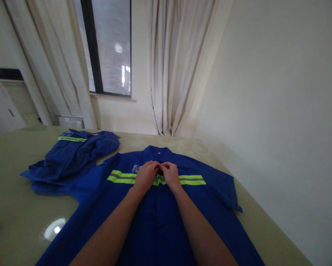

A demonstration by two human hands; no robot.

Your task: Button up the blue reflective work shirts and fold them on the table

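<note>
A blue work shirt [154, 221] with a yellow-green reflective stripe across the chest lies flat on the table, collar away from me. Both my hands meet at the front placket just below the collar. My left hand [146, 176] pinches the left edge of the placket with fingers curled. My right hand [170, 174] pinches the right edge of the placket, fingertips touching those of the left hand. What lies between the fingertips is hidden.
A second blue garment [71, 159] with a reflective stripe lies crumpled at the far left of the beige table [13, 207]. A white wall runs close along the right. Curtains [177, 66] and a window are behind the table.
</note>
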